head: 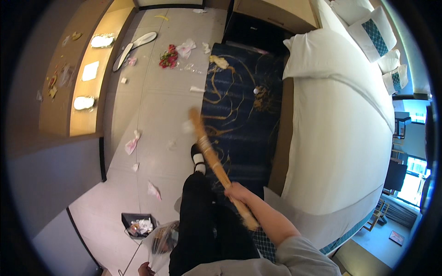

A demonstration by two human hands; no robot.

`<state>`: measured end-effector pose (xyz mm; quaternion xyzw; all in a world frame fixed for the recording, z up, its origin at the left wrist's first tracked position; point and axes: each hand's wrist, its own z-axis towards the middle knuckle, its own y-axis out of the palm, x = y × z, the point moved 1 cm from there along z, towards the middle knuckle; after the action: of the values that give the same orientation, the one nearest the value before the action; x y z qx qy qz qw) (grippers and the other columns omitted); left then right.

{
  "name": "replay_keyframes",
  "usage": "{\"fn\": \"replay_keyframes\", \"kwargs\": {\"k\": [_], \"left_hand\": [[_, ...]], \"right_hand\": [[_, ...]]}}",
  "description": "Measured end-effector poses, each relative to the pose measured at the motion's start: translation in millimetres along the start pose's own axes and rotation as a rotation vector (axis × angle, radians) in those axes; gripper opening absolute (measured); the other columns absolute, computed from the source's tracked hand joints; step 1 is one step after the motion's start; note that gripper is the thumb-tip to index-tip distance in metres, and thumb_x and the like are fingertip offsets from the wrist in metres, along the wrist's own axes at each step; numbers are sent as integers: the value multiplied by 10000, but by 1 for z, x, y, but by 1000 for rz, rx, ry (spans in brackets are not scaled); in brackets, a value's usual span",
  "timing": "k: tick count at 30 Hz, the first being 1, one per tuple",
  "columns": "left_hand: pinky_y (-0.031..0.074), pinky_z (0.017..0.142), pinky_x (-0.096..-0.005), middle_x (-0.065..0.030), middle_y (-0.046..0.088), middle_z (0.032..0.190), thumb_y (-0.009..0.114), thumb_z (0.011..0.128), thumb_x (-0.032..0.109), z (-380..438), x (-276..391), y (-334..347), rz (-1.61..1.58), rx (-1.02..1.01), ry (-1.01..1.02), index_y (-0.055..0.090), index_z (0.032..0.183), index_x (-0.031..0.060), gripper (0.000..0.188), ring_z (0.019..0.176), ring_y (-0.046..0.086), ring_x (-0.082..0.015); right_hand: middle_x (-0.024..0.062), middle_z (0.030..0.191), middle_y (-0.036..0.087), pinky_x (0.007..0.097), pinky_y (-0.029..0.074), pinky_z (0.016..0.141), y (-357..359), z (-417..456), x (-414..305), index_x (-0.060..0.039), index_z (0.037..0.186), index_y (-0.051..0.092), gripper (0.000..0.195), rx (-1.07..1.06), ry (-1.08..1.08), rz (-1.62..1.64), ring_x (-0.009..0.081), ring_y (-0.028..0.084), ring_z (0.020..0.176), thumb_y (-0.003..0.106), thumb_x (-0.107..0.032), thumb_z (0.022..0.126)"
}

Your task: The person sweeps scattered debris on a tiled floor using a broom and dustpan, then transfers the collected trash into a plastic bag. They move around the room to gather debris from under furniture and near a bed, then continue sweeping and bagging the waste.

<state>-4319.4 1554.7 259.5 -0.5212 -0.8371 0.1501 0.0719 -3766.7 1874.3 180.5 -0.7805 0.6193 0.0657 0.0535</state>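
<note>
My right hand grips the middle of a straw broom, which slants from beside my right thigh up towards the floor near my foot; its far end is blurred. My left hand, at the lower edge, holds a clear plastic bag with mixed rubbish inside. Beside the bag stands a black dustpan with crumpled foil and scraps in it, its thin metal handle running down near my left hand. Crumpled tissues lie on the pale floor, along with red flowers in clear wrapping.
A blue patterned carpet runs between the pale floor and a white-covered bed. A yellowish crumpled piece and a white ball lie on it. White slippers lie by the lit wooden shelf at left.
</note>
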Motion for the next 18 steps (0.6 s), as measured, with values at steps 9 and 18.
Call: {"fn": "replay_keyframes", "kwargs": {"k": [9, 18], "left_hand": [[337, 335, -227, -9, 419, 567, 479, 845, 170, -70, 120, 120, 186, 97, 156, 571, 989, -14, 251, 401, 377, -104], [376, 321, -274, -15, 391, 451, 450, 778, 146, -44, 171, 163, 23, 85, 189, 522, 892, 2, 197, 328, 376, -142]], "right_hand": [[123, 633, 542, 332, 462, 469, -199, 37, -108, 51, 860, 520, 226, 597, 96, 123, 228, 555, 519, 595, -104, 714], [92, 609, 513, 311, 423, 411, -169, 9, -136, 56, 889, 472, 268, 197, 54, 194, 181, 512, 461, 612, -66, 696]]}}
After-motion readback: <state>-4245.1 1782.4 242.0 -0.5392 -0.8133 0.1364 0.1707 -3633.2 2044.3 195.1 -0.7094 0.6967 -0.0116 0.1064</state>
